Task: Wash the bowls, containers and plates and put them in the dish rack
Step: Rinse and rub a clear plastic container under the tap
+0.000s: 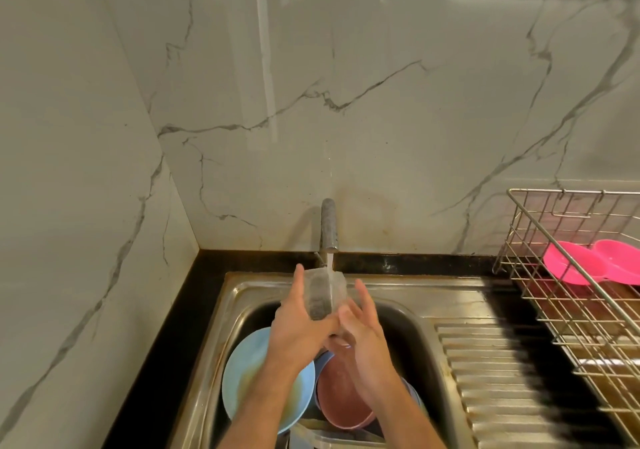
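A clear plastic container (320,292) is held under the running tap (328,226), water streaming into it. My left hand (299,327) grips its left side, fingers wrapped round it. My right hand (362,330) lies against its right side with fingers straight. Below them in the steel sink (408,313) lie a light blue plate (242,376), a dusty pink bowl (337,396) and another clear container (332,436) at the bottom edge. Two bright pink bowls (588,265) rest in the wire dish rack (568,296) at the right.
A ribbed steel drainboard (491,379) runs between sink and rack. A black countertop edge (162,337) borders the sink on the left and behind. Marble-patterned walls (311,102) close off the left and back.
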